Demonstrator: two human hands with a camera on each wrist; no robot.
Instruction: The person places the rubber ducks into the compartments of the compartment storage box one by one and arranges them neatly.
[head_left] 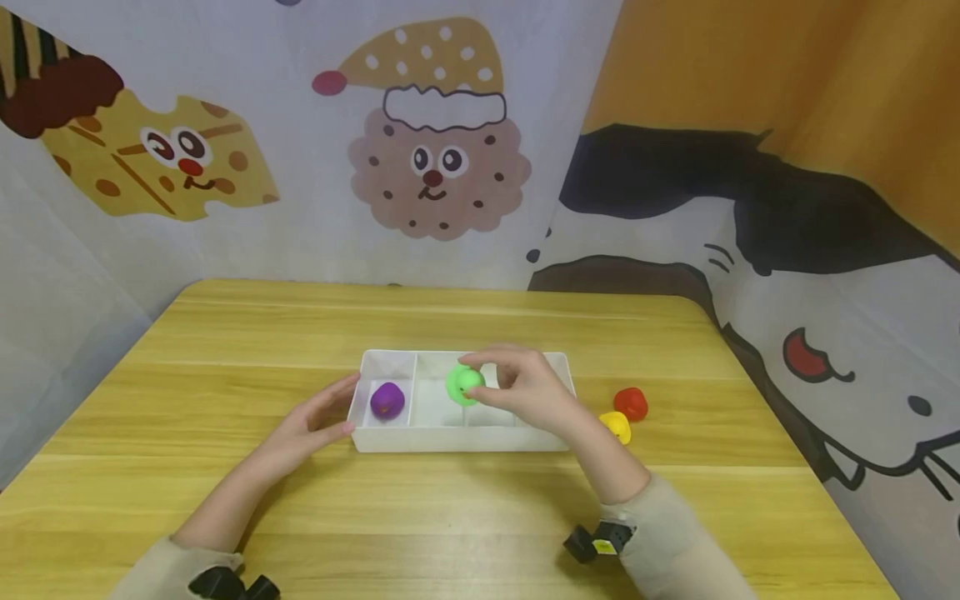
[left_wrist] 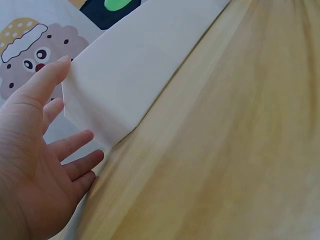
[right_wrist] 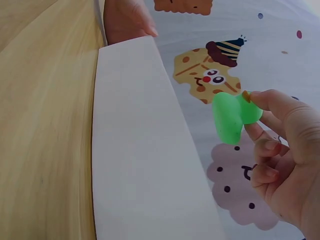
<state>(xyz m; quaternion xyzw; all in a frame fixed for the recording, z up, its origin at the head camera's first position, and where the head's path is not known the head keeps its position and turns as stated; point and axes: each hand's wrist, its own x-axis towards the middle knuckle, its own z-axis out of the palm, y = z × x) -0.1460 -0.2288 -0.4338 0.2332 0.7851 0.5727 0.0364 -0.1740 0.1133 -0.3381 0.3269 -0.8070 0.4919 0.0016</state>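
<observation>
right hand point(head_left: 528, 387) pinches green toy point(head_left: 470, 380) above white tray point(head_left: 450, 440) | left hand point(head_left: 300, 429), fingers spread, touches tray's left end | purple toy point(head_left: 387, 401) lies in leftmost compartment point(head_left: 387, 364) | red toy point(head_left: 632, 404), yellow toy point(head_left: 617, 426) nearby

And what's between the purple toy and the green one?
The head view shows a divider of the white tray, then a bare bit of its floor, between the purple toy and the green toy.

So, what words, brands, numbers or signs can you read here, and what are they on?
None can be read.
Small yellow label on the black boxy device at the beige right sleeve: too small to read.
White rectangular divided tray, rounded green toy: no lettering shows.
White cartoon-printed cloth: pictures only, no words.
</observation>
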